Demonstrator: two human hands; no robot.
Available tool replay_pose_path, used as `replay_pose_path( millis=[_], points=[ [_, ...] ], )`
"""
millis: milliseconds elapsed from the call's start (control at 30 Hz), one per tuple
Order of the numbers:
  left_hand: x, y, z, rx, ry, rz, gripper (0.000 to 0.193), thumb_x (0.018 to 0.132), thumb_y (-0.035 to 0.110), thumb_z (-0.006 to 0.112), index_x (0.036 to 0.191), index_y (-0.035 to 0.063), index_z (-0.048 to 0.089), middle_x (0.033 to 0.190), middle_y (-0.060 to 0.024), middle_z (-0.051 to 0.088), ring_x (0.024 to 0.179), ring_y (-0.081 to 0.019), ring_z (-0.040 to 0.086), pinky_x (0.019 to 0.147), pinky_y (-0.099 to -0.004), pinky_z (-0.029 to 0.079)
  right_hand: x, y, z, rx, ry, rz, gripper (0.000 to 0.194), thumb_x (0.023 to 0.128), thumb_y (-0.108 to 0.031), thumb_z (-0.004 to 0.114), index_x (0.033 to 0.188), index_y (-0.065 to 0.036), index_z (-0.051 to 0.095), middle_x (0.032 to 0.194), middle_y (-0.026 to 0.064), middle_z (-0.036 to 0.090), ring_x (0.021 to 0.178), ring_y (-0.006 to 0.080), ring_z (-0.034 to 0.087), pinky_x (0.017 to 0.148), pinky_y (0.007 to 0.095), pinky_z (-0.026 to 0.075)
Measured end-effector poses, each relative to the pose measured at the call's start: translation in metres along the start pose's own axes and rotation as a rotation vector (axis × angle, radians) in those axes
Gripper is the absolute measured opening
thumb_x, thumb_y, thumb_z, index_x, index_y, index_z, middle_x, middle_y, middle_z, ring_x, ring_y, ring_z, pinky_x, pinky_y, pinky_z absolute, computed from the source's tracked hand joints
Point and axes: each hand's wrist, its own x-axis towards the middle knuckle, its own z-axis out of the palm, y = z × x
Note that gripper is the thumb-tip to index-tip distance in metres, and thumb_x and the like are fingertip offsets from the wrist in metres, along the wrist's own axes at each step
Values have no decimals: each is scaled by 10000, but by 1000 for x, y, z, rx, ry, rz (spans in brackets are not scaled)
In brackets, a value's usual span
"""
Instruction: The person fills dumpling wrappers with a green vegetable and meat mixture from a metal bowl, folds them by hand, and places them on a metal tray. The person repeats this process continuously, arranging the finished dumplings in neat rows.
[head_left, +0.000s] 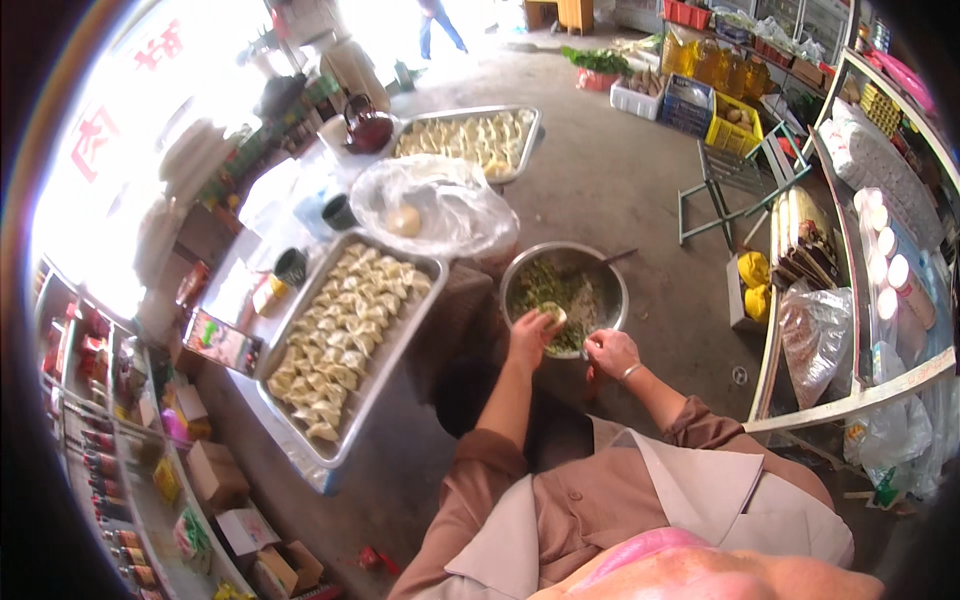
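Note:
My left hand (534, 336) holds a round dumpling wrapper (553, 313) with green filling on it, over the near left part of a steel bowl (619, 289). Chopped green filling (541, 281) lies in the bowl, and a utensil handle (622, 255) sticks out over its far right rim. My right hand (611, 352) is at the bowl's near right rim, its fingers closed around a small thing that I cannot make out. Left of the bowl, a metal tray (390, 375) holds rows of folded dumplings (349, 322). Farther off is a second tray (529, 150) of dumplings.
A clear plastic bag (457, 199) with a ball of dough (403, 221) lies between the trays. Cups, a dark red kettle (369, 129) and a phone (221, 343) stand on the table. At right are a folding chair (731, 176) and loaded shelves (862, 390). A person's legs (442, 31) show far off.

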Motion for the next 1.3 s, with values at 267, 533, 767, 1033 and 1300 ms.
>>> replay_pose_path(
  millis=[267, 533, 767, 1033, 1300],
  points=[
    [-2, -2, 0, -13, 10, -66, 402, 1006, 360, 437, 1215, 39, 560, 1146, -115, 634, 1018, -249, 628, 816, -432, 544, 37, -41, -12, 267, 228, -275, 201, 849, -176, 584, 981, -51, 671, 967, 176, 646, 899, 351, 616, 796, 414, 493],
    [-10, 0, -8, -88, -69, -97, 262, 962, 142, 542, 1122, -60, 592, 1104, -173, 631, 1000, -272, 638, 858, -429, 564, 35, -55, -10, 151, 133, -385, 244, 851, -50, 550, 1071, -36, 653, 1067, 135, 631, 927, 305, 633, 815, 348, 507],
    [-12, 2, 0, -7, -110, -95, 250, 954, 110, 553, 1133, -58, 604, 1115, -155, 636, 1019, -257, 638, 880, -402, 556, 27, -54, -11, 141, 127, -394, 237, 842, -46, 542, 1049, -34, 656, 1076, 147, 628, 981, 331, 613, 855, 366, 494],
    [-16, 4, 3, 66, -62, -78, 250, 961, 110, 552, 1137, -61, 605, 1100, -148, 640, 1007, -241, 638, 879, -380, 561, 26, -46, -3, 124, 143, -402, 206, 818, -55, 563, 994, -45, 668, 1051, 138, 635, 980, 328, 605, 860, 393, 496],
    [-16, 6, 5, 2, -19, -101, 265, 977, 155, 525, 1084, -77, 594, 1037, -157, 647, 965, -258, 648, 846, -409, 582, 19, -52, -23, 333, 126, -249, 138, 831, -89, 632, 949, -66, 699, 967, 94, 664, 836, 262, 649, 733, 346, 524]
  ],
)
